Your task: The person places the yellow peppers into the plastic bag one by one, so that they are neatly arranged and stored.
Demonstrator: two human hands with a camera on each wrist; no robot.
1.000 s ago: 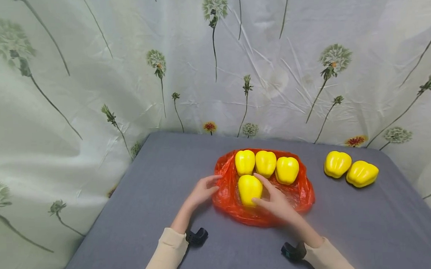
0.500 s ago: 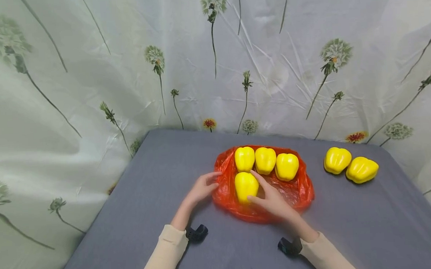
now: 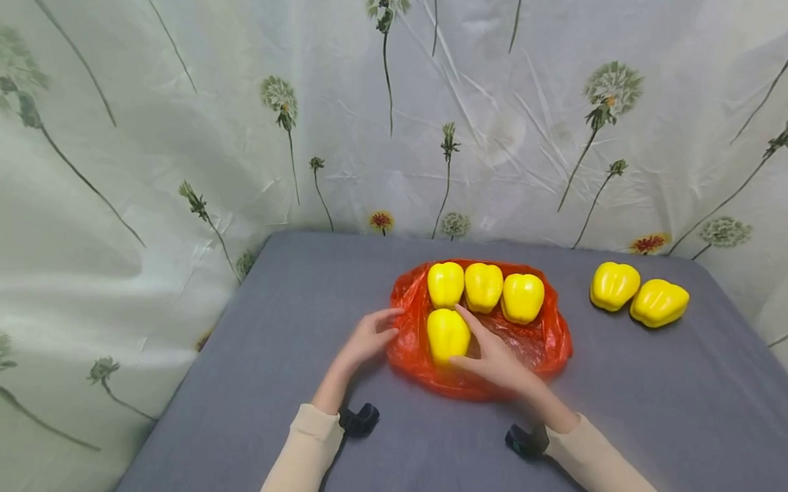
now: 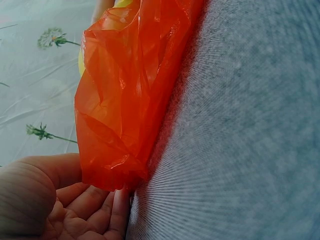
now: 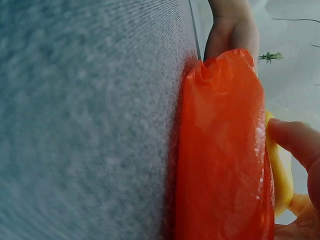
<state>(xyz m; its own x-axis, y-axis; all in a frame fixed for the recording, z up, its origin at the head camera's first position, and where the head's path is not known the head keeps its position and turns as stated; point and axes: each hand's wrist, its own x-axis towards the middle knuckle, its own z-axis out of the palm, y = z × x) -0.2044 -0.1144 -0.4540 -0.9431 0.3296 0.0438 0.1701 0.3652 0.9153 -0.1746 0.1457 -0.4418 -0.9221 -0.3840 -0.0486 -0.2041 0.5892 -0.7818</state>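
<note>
In the head view a red plastic bag [image 3: 408, 352] lies spread wide on the grey table. My right hand [image 3: 498, 357] holds a yellow bell pepper [image 3: 445, 335] inside it, thumb on the near side and fingers on the far side. The right wrist view shows the thumb [image 5: 295, 137] against the pepper [image 5: 282, 175], partly hidden by the bag wall. At the bag's left edge, my left hand [image 3: 368, 339] holds the plastic; its thumb and fingers lie around the crumpled end of the bag [image 4: 115, 165]. Three more peppers [image 3: 484, 287] stand in a row along the bag's far side.
Two yellow bell peppers, one upright [image 3: 615, 286] and one on its side [image 3: 659, 303], are on the table [image 3: 291, 302] to the right of the bag. A pale curtain with a dandelion print [image 3: 335, 116] hangs behind and to the left of the table.
My right hand has shifted the near pepper slightly left inside the bag. The left hand stays at the bag's edge. The head view has tilted down a little.
</note>
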